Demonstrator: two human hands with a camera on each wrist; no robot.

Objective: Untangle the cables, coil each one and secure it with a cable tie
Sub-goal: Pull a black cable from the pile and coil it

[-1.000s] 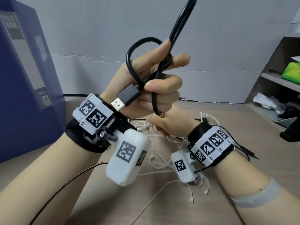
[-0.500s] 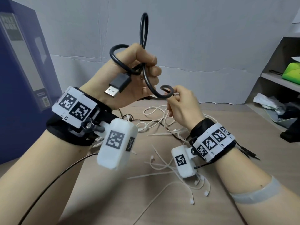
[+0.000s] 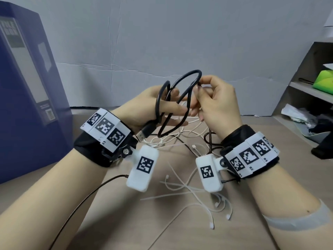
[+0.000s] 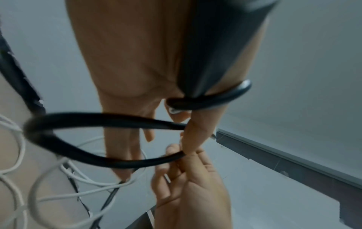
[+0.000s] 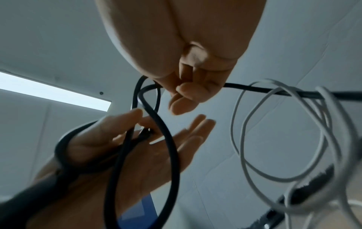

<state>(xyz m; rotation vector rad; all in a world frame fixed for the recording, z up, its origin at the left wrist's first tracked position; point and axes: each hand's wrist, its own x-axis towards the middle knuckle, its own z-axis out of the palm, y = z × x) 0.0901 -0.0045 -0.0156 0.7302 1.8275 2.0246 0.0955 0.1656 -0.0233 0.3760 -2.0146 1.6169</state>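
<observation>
A thick black cable (image 3: 191, 72) is wound in a few loops around my left hand's thumb, held above the table. My left hand (image 3: 173, 109) keeps its fingers nearly straight while the thumb clamps the loops (image 5: 172, 148) against the palm. The cable's USB plug (image 3: 145, 132) hangs below that hand. My right hand (image 3: 198, 87) pinches the top of the outermost loop, fingertips close to the left hand's (image 4: 192, 186). The rest of the black cable (image 5: 293, 93) runs off through tangled white cables (image 3: 180, 139). White cable ties (image 3: 189, 190) lie on the table under my wrists.
A blue file box (image 3: 27, 87) stands at the left. A grey shelf (image 3: 310, 91) with a green object (image 3: 324, 82) and clutter is at the right. A thin dark cable (image 3: 210, 141) lies among the white ones. Grey paper wall behind.
Both hands have come down from high up. My right hand rose from the table, took the black cable and brought it round, adding a loop at my left hand.
</observation>
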